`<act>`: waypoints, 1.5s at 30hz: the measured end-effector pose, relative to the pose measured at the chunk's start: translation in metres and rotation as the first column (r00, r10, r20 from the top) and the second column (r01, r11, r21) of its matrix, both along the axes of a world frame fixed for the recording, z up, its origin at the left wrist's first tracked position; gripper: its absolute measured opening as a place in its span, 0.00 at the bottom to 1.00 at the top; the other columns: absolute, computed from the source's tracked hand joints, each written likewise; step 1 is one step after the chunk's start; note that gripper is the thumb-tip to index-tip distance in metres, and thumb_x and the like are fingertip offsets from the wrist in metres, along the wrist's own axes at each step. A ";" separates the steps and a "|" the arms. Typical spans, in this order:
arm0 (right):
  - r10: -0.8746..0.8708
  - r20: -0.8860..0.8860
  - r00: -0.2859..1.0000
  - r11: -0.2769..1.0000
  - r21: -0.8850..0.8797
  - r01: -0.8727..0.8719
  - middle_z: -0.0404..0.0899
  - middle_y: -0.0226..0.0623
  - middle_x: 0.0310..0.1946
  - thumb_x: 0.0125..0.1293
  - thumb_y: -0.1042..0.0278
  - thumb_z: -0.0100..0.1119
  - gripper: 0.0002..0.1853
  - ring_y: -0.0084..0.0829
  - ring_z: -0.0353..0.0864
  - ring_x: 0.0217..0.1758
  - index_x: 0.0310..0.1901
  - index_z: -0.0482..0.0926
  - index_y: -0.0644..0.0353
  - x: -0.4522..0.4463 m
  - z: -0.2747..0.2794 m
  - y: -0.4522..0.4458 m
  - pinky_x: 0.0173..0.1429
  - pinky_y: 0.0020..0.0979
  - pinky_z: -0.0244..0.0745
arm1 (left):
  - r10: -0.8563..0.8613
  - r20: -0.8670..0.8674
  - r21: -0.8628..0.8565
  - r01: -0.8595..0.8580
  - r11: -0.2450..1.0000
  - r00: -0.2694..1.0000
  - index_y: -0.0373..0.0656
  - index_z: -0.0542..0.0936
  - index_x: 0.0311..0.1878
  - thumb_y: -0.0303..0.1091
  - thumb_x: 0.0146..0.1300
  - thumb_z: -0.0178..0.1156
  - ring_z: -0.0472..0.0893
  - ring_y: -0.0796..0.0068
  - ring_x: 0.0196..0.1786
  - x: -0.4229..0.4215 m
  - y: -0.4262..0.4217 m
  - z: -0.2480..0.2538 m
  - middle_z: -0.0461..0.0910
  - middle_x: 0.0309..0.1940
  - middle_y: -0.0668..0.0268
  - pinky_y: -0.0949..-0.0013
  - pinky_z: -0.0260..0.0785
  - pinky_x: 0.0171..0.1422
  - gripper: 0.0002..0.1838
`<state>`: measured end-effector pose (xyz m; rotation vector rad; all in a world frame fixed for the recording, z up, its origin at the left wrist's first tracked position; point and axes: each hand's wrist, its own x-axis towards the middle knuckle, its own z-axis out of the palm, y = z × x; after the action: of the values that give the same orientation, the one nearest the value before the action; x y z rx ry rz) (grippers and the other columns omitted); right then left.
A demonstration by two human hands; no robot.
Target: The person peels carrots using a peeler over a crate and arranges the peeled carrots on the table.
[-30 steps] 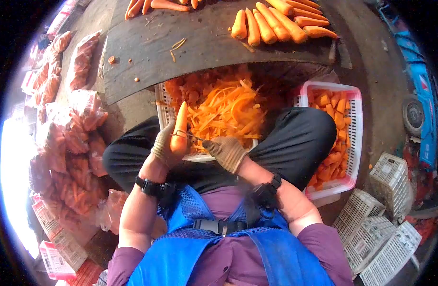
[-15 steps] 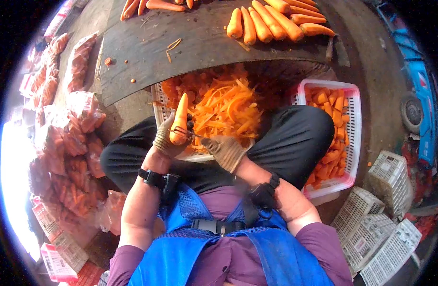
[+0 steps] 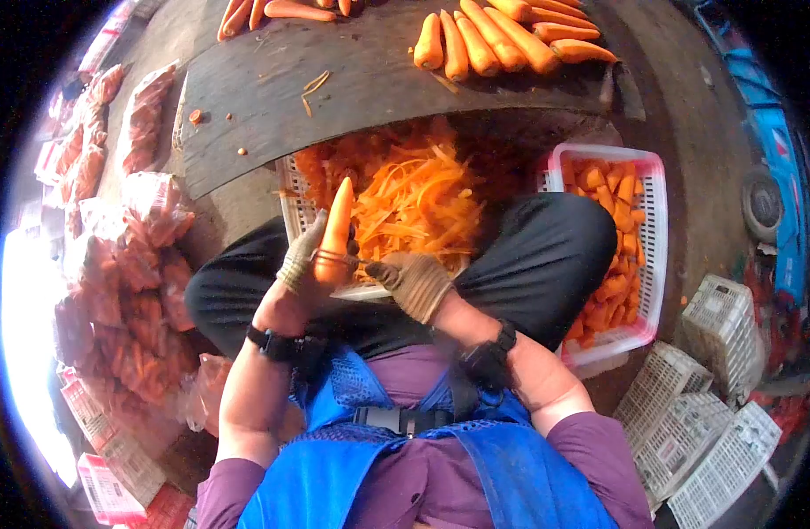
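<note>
My gloved left hand is wrapped round the thick end of a peeled-looking carrot, whose tip points up and away from me. My right hand, also gloved, is closed on the handle of a peeler. The peeler's metal head lies across the carrot's lower part. Just beyond both hands, orange peelings fill a white basket between my legs.
Whole carrots lie on a dark board ahead. A pink-rimmed white basket of cut carrots stands right of my knee. Bagged carrots sit at the left, white crates at the lower right.
The carrot has tilted slightly to the right in my left hand. The peeler has shifted a little along the carrot's lower part, and my right hand has moved with it.
</note>
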<state>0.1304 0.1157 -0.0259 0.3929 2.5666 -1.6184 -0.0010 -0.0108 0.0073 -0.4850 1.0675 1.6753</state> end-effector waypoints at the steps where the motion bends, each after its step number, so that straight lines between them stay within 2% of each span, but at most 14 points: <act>1: -0.006 0.012 1.000 1.000 -0.015 0.006 0.72 0.51 0.20 0.60 0.40 0.44 0.27 0.47 0.73 0.25 0.27 0.76 0.61 0.000 0.004 0.001 0.29 0.38 0.65 | -0.054 -0.047 -0.026 0.053 0.998 0.997 0.41 0.70 0.45 0.52 0.59 0.52 0.75 0.72 0.26 0.005 -0.002 0.015 0.75 0.27 0.66 0.72 0.70 0.29 0.22; 2: -0.011 0.023 1.000 0.999 -0.032 0.012 0.72 0.50 0.20 0.60 0.40 0.43 0.27 0.47 0.73 0.26 0.27 0.76 0.61 0.000 0.010 0.002 0.30 0.38 0.65 | -0.147 -0.046 -0.087 0.143 0.986 0.988 0.40 0.70 0.43 0.53 0.59 0.51 0.74 0.74 0.25 0.010 -0.002 0.032 0.74 0.26 0.66 0.74 0.69 0.28 0.23; 6: 0.113 0.014 0.994 0.993 0.045 -0.113 0.74 0.49 0.22 0.60 0.38 0.39 0.29 0.48 0.74 0.30 0.29 0.77 0.60 -0.005 0.005 -0.003 0.32 0.40 0.67 | -0.130 -0.046 -0.289 0.112 0.951 0.990 0.39 0.72 0.41 0.51 0.62 0.46 0.75 0.76 0.23 0.029 -0.021 0.046 0.75 0.25 0.66 0.77 0.68 0.24 0.22; 9: -0.056 0.241 0.969 0.998 0.004 0.057 0.74 0.51 0.23 0.60 0.36 0.35 0.32 0.49 0.74 0.31 0.30 0.77 0.61 -0.013 -0.004 0.007 0.34 0.42 0.67 | -0.223 0.050 -0.269 0.228 0.936 0.973 0.39 0.72 0.38 0.56 0.58 0.50 0.73 0.74 0.22 0.046 -0.040 0.071 0.73 0.22 0.65 0.75 0.67 0.25 0.25; 12: -0.133 0.211 0.968 0.991 0.052 0.125 0.74 0.53 0.25 0.60 0.34 0.33 0.34 0.51 0.73 0.32 0.29 0.76 0.62 -0.012 -0.015 0.008 0.34 0.43 0.67 | -0.107 0.149 -0.278 0.146 0.950 0.983 0.41 0.72 0.35 0.56 0.59 0.48 0.71 0.74 0.21 0.060 -0.032 0.100 0.71 0.20 0.65 0.74 0.65 0.24 0.23; 15: -0.105 0.199 0.974 0.994 0.007 0.106 0.73 0.53 0.24 0.60 0.33 0.31 0.35 0.52 0.73 0.31 0.28 0.76 0.62 -0.015 -0.006 0.009 0.33 0.44 0.66 | -0.063 0.065 -0.010 0.064 0.998 0.996 0.40 0.71 0.40 0.52 0.62 0.46 0.73 0.74 0.24 0.050 -0.042 0.070 0.73 0.25 0.65 0.74 0.68 0.28 0.21; 20: -0.028 0.138 0.990 1.000 0.005 0.027 0.73 0.51 0.22 0.60 0.34 0.32 0.34 0.52 0.73 0.29 0.26 0.76 0.60 -0.008 0.008 0.007 0.32 0.44 0.66 | 0.040 0.095 0.014 -0.042 0.999 0.995 0.41 0.70 0.39 0.54 0.62 0.45 0.74 0.72 0.22 0.025 -0.036 0.023 0.72 0.22 0.66 0.73 0.68 0.25 0.22; 23: -0.038 0.038 0.999 0.999 -0.030 0.039 0.70 0.51 0.18 0.60 0.37 0.37 0.32 0.48 0.70 0.23 0.23 0.75 0.61 -0.005 0.004 0.002 0.27 0.41 0.62 | 0.194 0.142 -0.043 -0.190 0.981 0.971 0.42 0.69 0.41 0.52 0.62 0.47 0.72 0.72 0.26 0.014 -0.021 0.012 0.71 0.26 0.66 0.71 0.69 0.32 0.20; 27: -0.033 0.020 0.999 0.998 -0.056 0.034 0.68 0.51 0.17 0.60 0.37 0.40 0.31 0.45 0.68 0.20 0.22 0.74 0.62 -0.003 -0.003 -0.003 0.25 0.39 0.60 | 0.069 0.089 -0.043 -0.065 0.997 0.994 0.42 0.70 0.42 0.49 0.61 0.49 0.74 0.72 0.31 0.000 -0.012 0.004 0.73 0.30 0.67 0.71 0.70 0.37 0.18; 31: -0.022 0.038 0.999 0.997 -0.078 0.025 0.68 0.51 0.17 0.59 0.36 0.39 0.32 0.45 0.68 0.21 0.22 0.74 0.63 -0.004 -0.002 -0.003 0.26 0.38 0.61 | 0.200 0.034 -0.102 -0.196 0.975 0.979 0.43 0.72 0.41 0.50 0.59 0.52 0.75 0.74 0.24 -0.008 -0.002 -0.021 0.75 0.25 0.69 0.71 0.71 0.26 0.19; 36: -0.008 0.043 0.999 0.993 -0.116 0.013 0.70 0.50 0.18 0.59 0.34 0.37 0.33 0.47 0.70 0.23 0.23 0.75 0.62 -0.003 0.005 0.001 0.28 0.39 0.63 | 0.070 0.020 -0.094 -0.067 0.993 0.997 0.43 0.70 0.44 0.50 0.60 0.50 0.74 0.73 0.27 -0.001 -0.003 -0.007 0.74 0.28 0.67 0.72 0.70 0.30 0.20; 39: 0.093 0.062 0.994 0.995 0.027 -0.095 0.72 0.50 0.21 0.59 0.33 0.34 0.34 0.48 0.73 0.26 0.27 0.76 0.60 -0.001 0.004 0.001 0.30 0.39 0.65 | -0.074 0.013 -0.118 0.075 0.990 0.997 0.42 0.71 0.42 0.50 0.61 0.48 0.74 0.74 0.25 0.012 -0.005 0.022 0.73 0.25 0.68 0.73 0.68 0.28 0.20; 41: -0.002 0.112 0.994 1.000 0.012 0.001 0.74 0.50 0.23 0.59 0.33 0.33 0.34 0.49 0.74 0.29 0.29 0.77 0.60 -0.002 -0.007 0.002 0.32 0.40 0.66 | -0.171 0.077 -0.076 0.176 0.981 0.982 0.42 0.71 0.42 0.50 0.62 0.47 0.73 0.75 0.25 0.022 -0.022 0.031 0.73 0.25 0.68 0.74 0.68 0.28 0.19; 45: -0.145 0.309 0.940 0.988 0.093 0.121 0.76 0.50 0.27 0.59 0.34 0.33 0.33 0.51 0.75 0.33 0.31 0.78 0.58 -0.012 -0.030 0.004 0.36 0.45 0.69 | -0.285 0.023 -0.317 0.277 0.907 0.958 0.41 0.72 0.39 0.54 0.60 0.48 0.72 0.77 0.23 0.056 -0.038 0.075 0.72 0.23 0.68 0.76 0.66 0.28 0.22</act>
<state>0.1188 0.1195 -0.0564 0.7792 2.4031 -1.3685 0.0555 -0.0487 0.0826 -0.4898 1.3662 1.2633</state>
